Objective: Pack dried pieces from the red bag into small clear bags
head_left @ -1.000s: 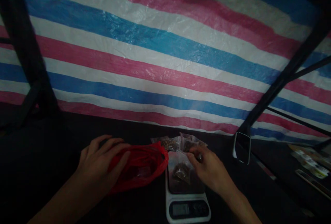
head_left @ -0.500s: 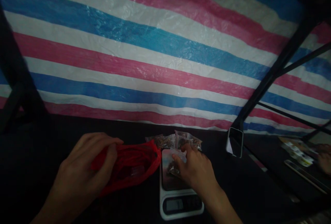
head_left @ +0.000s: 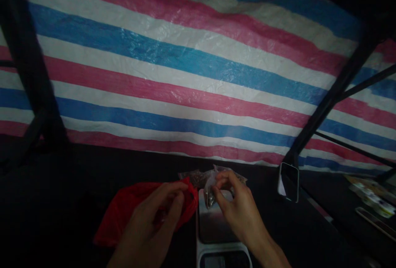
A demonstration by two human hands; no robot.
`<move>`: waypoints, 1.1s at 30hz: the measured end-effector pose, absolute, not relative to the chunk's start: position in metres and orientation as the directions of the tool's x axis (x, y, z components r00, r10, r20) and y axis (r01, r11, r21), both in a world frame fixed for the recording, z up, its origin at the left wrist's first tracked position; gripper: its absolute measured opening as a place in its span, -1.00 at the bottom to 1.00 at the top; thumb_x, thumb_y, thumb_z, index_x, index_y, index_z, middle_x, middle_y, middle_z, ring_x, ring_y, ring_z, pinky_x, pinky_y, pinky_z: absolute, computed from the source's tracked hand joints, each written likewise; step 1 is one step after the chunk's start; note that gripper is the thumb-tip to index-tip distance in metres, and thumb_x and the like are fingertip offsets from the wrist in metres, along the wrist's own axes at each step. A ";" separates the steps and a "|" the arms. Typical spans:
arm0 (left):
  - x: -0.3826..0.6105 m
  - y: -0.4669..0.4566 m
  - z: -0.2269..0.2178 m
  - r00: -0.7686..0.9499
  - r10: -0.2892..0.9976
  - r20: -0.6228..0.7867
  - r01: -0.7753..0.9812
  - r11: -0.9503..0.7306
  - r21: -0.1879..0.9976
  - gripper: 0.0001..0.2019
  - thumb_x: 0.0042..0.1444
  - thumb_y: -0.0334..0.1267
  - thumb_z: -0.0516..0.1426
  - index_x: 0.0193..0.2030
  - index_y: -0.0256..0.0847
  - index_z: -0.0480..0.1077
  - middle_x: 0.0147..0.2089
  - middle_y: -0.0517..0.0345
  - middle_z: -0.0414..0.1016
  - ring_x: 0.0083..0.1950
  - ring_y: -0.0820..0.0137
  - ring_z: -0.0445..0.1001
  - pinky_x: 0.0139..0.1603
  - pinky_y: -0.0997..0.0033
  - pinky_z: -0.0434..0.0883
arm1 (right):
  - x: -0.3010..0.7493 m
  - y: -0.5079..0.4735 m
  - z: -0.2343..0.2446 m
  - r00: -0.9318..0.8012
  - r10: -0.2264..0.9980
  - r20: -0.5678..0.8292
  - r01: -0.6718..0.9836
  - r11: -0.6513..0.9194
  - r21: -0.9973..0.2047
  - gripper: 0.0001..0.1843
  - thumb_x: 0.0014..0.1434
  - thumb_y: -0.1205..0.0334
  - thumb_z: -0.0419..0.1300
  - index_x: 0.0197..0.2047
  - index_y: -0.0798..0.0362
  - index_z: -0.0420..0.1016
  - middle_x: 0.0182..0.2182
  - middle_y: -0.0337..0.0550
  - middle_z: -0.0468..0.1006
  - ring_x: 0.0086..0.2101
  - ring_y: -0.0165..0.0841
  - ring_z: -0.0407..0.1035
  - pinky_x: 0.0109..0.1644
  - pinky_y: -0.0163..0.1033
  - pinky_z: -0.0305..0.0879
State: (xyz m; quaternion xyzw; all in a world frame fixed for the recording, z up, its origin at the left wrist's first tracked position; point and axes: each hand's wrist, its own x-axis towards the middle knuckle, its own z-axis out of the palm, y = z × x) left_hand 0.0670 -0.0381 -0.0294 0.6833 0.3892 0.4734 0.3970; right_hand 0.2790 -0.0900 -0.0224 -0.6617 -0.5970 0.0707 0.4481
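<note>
Dim light, but I can make out my right hand (head_left: pixel 239 210) raised just above the scale (head_left: pixel 216 231), fingers (head_left: pixel 220 185) pinched on a small clear bag (head_left: pixel 210 189) with dark bits inside. That bag hangs off the fingertips, clear of the scale's plate, tilted toward my left hand. Left hand (head_left: pixel 154 226) sits just beside it, fingers curled onto the rim of the red plastic bag (head_left: pixel 123 214), gripping its edge near the mouth. Red bag lies on the dark bench (head_left: pixel 77 177), touching the scale's left side. More small filled bags (head_left: pixel 193 175) lie behind the scale. Phone (head_left: pixel 288 182) stands upright to the right, against a striped tarp (head_left: pixel 185 74).
</note>
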 end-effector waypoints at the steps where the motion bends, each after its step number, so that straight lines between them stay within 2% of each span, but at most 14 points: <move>1: 0.072 -0.039 -0.032 0.246 0.930 0.274 0.107 -0.307 0.946 -0.68 0.25 0.09 0.16 -0.09 -0.03 0.62 -0.06 0.11 0.73 -0.02 0.23 0.67 -0.02 0.39 0.56 | 0.275 -0.092 -0.021 0.220 0.837 0.501 0.725 0.203 -0.658 -0.88 0.31 0.33 0.21 -0.10 -0.07 0.47 -0.25 -0.25 0.61 -0.19 -0.30 0.55 -0.02 -0.23 0.38; 3: 0.078 -0.039 -0.036 0.271 0.942 0.199 -0.007 -0.205 0.979 -0.64 0.25 0.15 0.16 -0.13 -0.06 0.60 -0.19 0.13 0.69 -0.18 0.30 0.63 -0.13 0.42 0.55 | 0.264 -0.098 -0.019 0.106 0.818 0.566 0.736 0.318 -0.598 -0.86 0.33 0.35 0.21 -0.10 -0.10 0.47 -0.21 -0.28 0.62 -0.17 -0.35 0.55 -0.02 -0.29 0.38; 6: 0.082 -0.034 -0.040 0.414 0.899 0.144 -0.164 -0.082 0.983 -0.61 0.19 0.19 0.25 -0.36 -0.11 0.51 -0.43 0.25 0.53 -0.42 0.43 0.45 -0.38 0.49 0.42 | 0.250 -0.105 -0.016 -0.080 0.792 0.606 0.770 0.435 -0.467 -0.75 0.33 0.47 0.16 -0.08 -0.11 0.45 -0.21 -0.31 0.63 -0.18 -0.39 0.54 -0.06 -0.33 0.37; 8: 0.082 -0.030 -0.042 0.518 0.849 0.104 -0.221 0.016 0.975 -0.60 0.11 0.17 0.33 -0.41 -0.13 0.47 -0.49 0.30 0.45 -0.48 0.47 0.37 -0.47 0.53 0.32 | 0.245 -0.108 -0.012 -0.179 0.765 0.618 0.794 0.484 -0.369 -0.73 0.34 0.51 0.11 -0.10 -0.09 0.43 -0.23 -0.29 0.63 -0.21 -0.38 0.53 -0.09 -0.32 0.38; 10: 0.080 -0.025 -0.043 0.580 0.811 0.077 -0.236 0.078 0.969 -0.64 0.10 0.12 0.37 -0.38 -0.15 0.50 -0.48 0.30 0.47 -0.47 0.49 0.38 -0.46 0.53 0.30 | 0.244 -0.108 -0.009 -0.228 0.742 0.630 0.806 0.507 -0.306 -0.74 0.37 0.52 0.08 -0.13 -0.07 0.43 -0.26 -0.28 0.62 -0.24 -0.37 0.52 -0.11 -0.30 0.38; 14: 0.064 -0.015 -0.038 0.575 0.816 0.064 -0.278 0.120 0.953 -0.66 0.05 0.06 0.41 -0.33 -0.19 0.59 -0.39 0.22 0.58 -0.38 0.49 0.47 -0.33 0.54 0.38 | 0.241 -0.109 -0.006 -0.120 0.698 0.705 0.794 0.495 -0.355 -0.75 0.35 0.48 0.18 -0.07 -0.11 0.44 -0.23 -0.31 0.63 -0.21 -0.38 0.54 -0.06 -0.32 0.39; 16: 0.051 -0.009 -0.029 0.524 0.852 0.017 -0.290 0.160 0.944 -0.62 -0.03 0.09 0.45 -0.36 -0.19 0.57 -0.44 0.25 0.56 -0.44 0.50 0.46 -0.38 0.55 0.39 | 0.234 -0.107 -0.006 -0.024 0.683 0.730 0.775 0.474 -0.417 -0.75 0.34 0.43 0.21 -0.03 -0.14 0.46 -0.20 -0.32 0.63 -0.18 -0.38 0.55 -0.06 -0.34 0.41; 18: 0.037 -0.002 -0.020 0.419 0.908 -0.022 -0.327 0.173 0.929 -0.64 -0.06 0.06 0.47 -0.34 -0.16 0.56 -0.40 0.25 0.59 -0.38 0.45 0.52 -0.31 0.50 0.46 | 0.222 -0.102 -0.006 0.041 0.694 0.719 0.756 0.449 -0.477 -0.79 0.38 0.39 0.17 -0.03 -0.13 0.48 -0.21 -0.30 0.64 -0.19 -0.38 0.55 -0.08 -0.34 0.42; 21: 0.021 0.006 -0.012 0.204 0.978 -0.036 -0.372 0.112 0.922 -0.65 -0.17 0.01 0.47 -0.37 -0.11 0.52 -0.39 0.31 0.58 -0.36 0.43 0.52 -0.28 0.47 0.49 | 0.202 -0.084 -0.007 -0.034 0.819 0.572 0.793 0.370 -0.483 -0.76 0.37 0.43 0.11 -0.07 -0.05 0.55 -0.18 -0.18 0.66 -0.14 -0.28 0.56 0.00 -0.22 0.45; 23: 0.016 0.010 -0.012 0.106 0.994 -0.021 -0.311 0.054 0.949 -0.67 -0.18 0.02 0.43 -0.43 -0.11 0.48 -0.45 0.34 0.54 -0.39 0.45 0.49 -0.33 0.50 0.45 | 0.194 -0.068 -0.011 -0.170 0.918 0.358 0.872 0.309 -0.379 -0.72 0.28 0.48 0.16 -0.05 0.02 0.61 -0.09 -0.06 0.69 -0.03 -0.14 0.55 0.19 -0.03 0.40; 25: 0.015 0.013 -0.016 0.087 0.996 -0.009 -0.216 0.028 0.976 -0.67 -0.19 0.03 0.40 -0.50 -0.14 0.46 -0.51 0.33 0.50 -0.43 0.47 0.45 -0.37 0.52 0.40 | 0.191 -0.055 -0.017 -0.258 0.955 0.142 0.924 0.287 -0.252 -0.68 0.18 0.51 0.22 -0.03 0.12 0.65 -0.03 0.07 0.69 0.07 -0.01 0.51 0.34 0.11 0.28; 27: 0.016 0.016 -0.023 0.117 0.993 -0.014 -0.145 0.031 0.989 -0.68 -0.22 0.02 0.40 -0.56 -0.16 0.47 -0.57 0.29 0.49 -0.48 0.47 0.41 -0.43 0.52 0.35 | 0.191 -0.048 -0.026 -0.301 0.953 0.032 0.933 0.302 -0.194 -0.66 0.12 0.51 0.25 -0.03 0.21 0.67 -0.03 0.16 0.70 0.10 0.02 0.50 0.40 0.12 0.20; 30: 0.019 0.020 -0.033 0.158 0.987 -0.013 -0.072 0.025 0.997 -0.71 -0.26 -0.01 0.38 -0.61 -0.16 0.49 -0.60 0.25 0.50 -0.50 0.44 0.42 -0.44 0.48 0.33 | 0.194 -0.048 -0.033 -0.287 0.956 0.064 0.914 0.293 -0.279 -0.72 0.19 0.47 0.25 -0.06 0.14 0.69 -0.05 0.09 0.72 0.08 -0.03 0.53 0.36 0.06 0.24; 33: 0.021 0.023 -0.039 0.177 0.984 -0.011 -0.041 0.018 0.999 -0.73 -0.24 0.01 0.34 -0.61 -0.14 0.48 -0.59 0.22 0.53 -0.49 0.40 0.46 -0.41 0.43 0.35 | 0.206 -0.057 -0.024 -0.148 0.962 0.229 0.805 0.252 -0.537 -0.73 0.24 0.38 0.29 -0.04 -0.06 0.68 -0.02 -0.13 0.73 0.04 -0.16 0.55 0.25 -0.05 0.33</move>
